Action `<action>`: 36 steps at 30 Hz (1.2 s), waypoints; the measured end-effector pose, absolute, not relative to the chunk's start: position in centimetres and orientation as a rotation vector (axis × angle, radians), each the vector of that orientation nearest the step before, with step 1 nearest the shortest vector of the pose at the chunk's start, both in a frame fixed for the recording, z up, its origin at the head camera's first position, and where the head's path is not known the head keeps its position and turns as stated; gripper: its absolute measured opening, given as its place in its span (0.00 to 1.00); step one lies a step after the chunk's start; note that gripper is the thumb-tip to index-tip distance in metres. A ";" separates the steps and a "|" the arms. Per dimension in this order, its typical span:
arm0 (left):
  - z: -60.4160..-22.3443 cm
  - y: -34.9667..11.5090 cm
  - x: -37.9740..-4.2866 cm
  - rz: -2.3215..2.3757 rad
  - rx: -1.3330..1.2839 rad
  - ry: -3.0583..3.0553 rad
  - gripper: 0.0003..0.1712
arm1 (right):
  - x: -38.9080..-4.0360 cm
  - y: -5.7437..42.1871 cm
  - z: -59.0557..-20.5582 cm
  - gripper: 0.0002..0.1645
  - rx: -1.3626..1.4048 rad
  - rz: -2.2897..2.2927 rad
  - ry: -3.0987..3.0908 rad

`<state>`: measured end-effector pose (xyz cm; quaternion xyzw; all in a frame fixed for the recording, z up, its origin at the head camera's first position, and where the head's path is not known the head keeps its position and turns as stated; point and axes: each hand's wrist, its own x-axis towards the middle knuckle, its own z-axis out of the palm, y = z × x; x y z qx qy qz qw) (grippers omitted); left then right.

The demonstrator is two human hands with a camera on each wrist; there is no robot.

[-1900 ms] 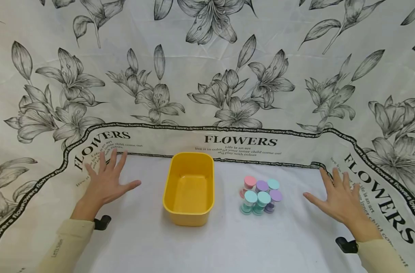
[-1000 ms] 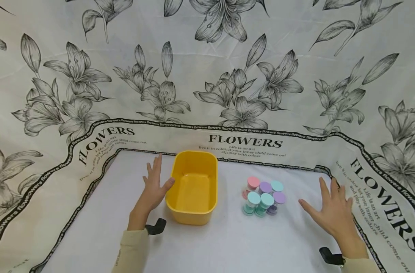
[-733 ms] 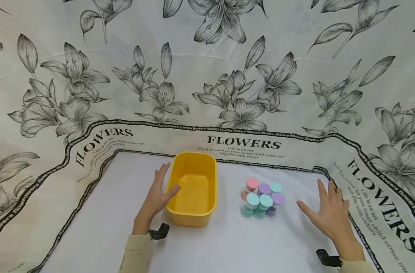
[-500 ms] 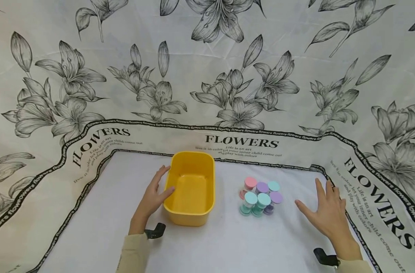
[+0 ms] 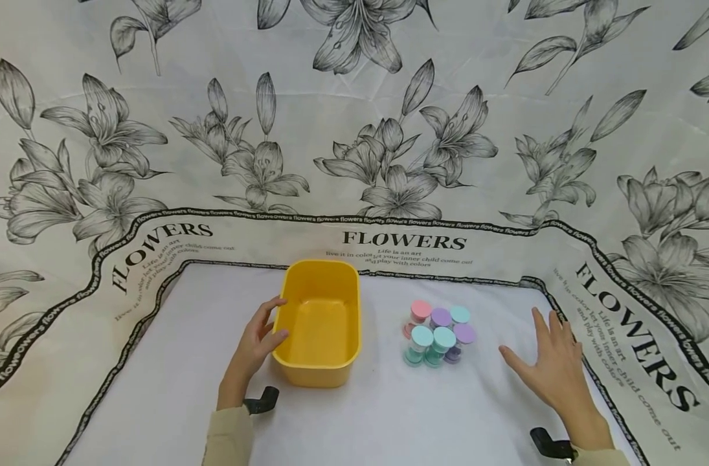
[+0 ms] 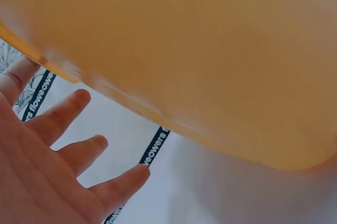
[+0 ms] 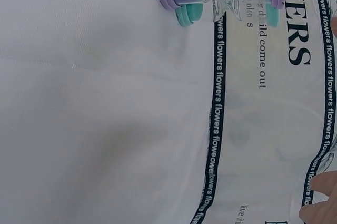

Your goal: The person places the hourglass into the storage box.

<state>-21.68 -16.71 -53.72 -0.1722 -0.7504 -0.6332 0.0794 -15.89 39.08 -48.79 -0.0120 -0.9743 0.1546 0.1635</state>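
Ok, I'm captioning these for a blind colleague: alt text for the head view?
A left hand is at the left side of a yellow tub, thumb over its rim; to the right are pastel-capped containers, then a spread right hand.

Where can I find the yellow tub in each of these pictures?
Head: the yellow tub stands just left of centre, with the left hand at its left rim.
Left wrist: the yellow tub fills most of the upper part, seen up close from outside.
Right wrist: it is not in this picture.
Shared landmark: black bands lettered "flowers" on the cloth, visible in all three views.
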 end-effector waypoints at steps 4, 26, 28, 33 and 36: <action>-53.9 -16.8 -22.1 -1.909 -0.547 -2.241 0.30 | -15.8 39.0 -48.8 0.65 -0.038 0.442 -2.781; -53.4 -16.7 -22.1 -2.002 -0.610 -2.244 0.32 | -15.3 37.5 -48.7 0.63 0.029 0.664 -2.818; -53.2 -16.7 -22.2 -1.990 -0.626 -2.261 0.32 | -15.4 37.4 -48.8 0.63 0.033 0.736 -2.837; -52.9 -16.7 -22.2 -1.964 -0.650 -2.308 0.31 | -15.9 37.0 -49.3 0.62 0.062 0.877 -2.845; -53.1 -16.5 -22.0 -2.000 -0.623 -2.308 0.32 | -16.0 36.5 -49.8 0.61 0.077 0.933 -2.831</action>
